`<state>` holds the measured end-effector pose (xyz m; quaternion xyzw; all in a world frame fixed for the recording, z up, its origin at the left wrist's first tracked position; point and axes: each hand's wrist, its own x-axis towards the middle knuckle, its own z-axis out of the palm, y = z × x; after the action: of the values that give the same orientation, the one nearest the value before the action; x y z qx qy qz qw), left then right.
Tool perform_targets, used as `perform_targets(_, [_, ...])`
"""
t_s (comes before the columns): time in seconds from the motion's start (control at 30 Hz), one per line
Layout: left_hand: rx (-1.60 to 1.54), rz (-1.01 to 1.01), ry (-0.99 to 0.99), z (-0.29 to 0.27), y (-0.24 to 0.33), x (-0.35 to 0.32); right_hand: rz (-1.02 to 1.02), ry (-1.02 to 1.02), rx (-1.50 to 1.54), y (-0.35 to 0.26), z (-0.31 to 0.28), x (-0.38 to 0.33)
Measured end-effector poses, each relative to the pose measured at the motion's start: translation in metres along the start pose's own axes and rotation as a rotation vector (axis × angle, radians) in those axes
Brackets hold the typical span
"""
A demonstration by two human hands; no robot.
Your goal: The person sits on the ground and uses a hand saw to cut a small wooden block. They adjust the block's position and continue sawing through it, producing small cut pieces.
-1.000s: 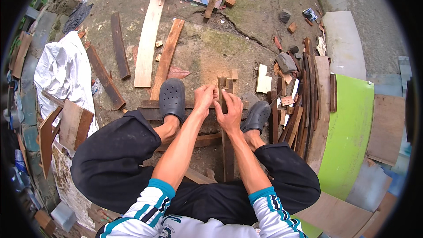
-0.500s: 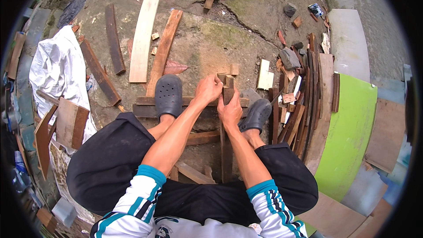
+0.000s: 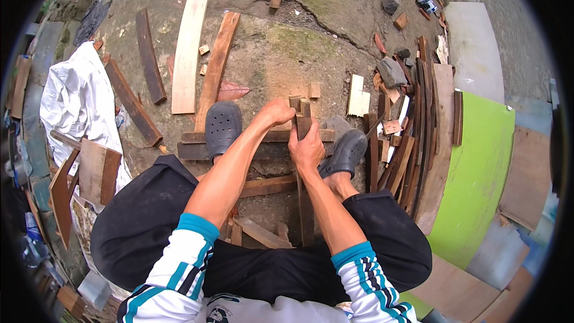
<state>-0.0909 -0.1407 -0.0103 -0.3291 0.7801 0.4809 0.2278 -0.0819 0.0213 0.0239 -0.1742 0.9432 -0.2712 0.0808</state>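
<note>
A long, dark wooden strip (image 3: 305, 215) runs from near my lap to just beyond my feet. My right hand (image 3: 308, 148) is wrapped round it near its far end, thumb and fingers on either side. At that end sits a short wooden block (image 3: 295, 102). My left hand (image 3: 275, 112) is closed beside this block, knuckles up; what its fingers hold is hidden. Under the strip lie crosswise wooden bars (image 3: 257, 152). My feet, in dark clogs (image 3: 223, 127), stand either side of the hands. Just beyond lies a small cut-off block (image 3: 314, 90) amid sawdust.
Pale and brown planks (image 3: 190, 54) lie ahead to the left, near a white sack (image 3: 78, 96). On the right are stacked wooden strips (image 3: 426, 119), a grey stone (image 3: 391, 73) and a green panel (image 3: 481, 167). Cracked concrete (image 3: 299, 48) stretches ahead.
My left hand has drawn slightly left, off the far end of the strip, so more of the short block shows. My right hand keeps its grip. The view has shifted slightly.
</note>
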Motion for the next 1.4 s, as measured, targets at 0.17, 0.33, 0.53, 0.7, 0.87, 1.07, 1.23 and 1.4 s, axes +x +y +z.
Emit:
perform_targets(0.17, [0.071, 0.049, -0.002, -0.005, 0.01, 0.006, -0.007, 0.006, -0.014, -0.001, 0.0, 0.0])
perform_targets(0.33, [0.066, 0.04, 0.037, -0.006, 0.017, -0.012, 0.0, 0.001, -0.017, 0.001, 0.002, 0.0])
perform_targets(0.53, [0.161, -0.013, 0.145, -0.001, 0.023, -0.03, -0.013, 0.001, -0.019, 0.002, 0.001, -0.001])
perform_targets(0.7, [0.339, -0.076, 0.19, -0.025, -0.009, -0.059, 0.009, 0.0, -0.019, 0.001, -0.001, 0.0])
perform_targets(0.87, [0.064, 0.064, 0.231, -0.024, -0.005, -0.048, 0.002, 0.015, -0.02, 0.0, 0.001, -0.001])
perform_targets(1.07, [-0.009, 0.191, 0.182, -0.002, 0.01, -0.033, 0.017, -0.007, -0.001, -0.001, 0.0, -0.001])
perform_targets(1.23, [0.054, 0.225, 0.088, -0.004, 0.008, -0.018, 0.014, 0.001, -0.014, 0.001, 0.001, 0.0])
perform_targets(1.4, [0.112, 0.328, 0.152, -0.004, 0.004, -0.02, 0.018, -0.016, 0.003, 0.0, 0.001, 0.0])
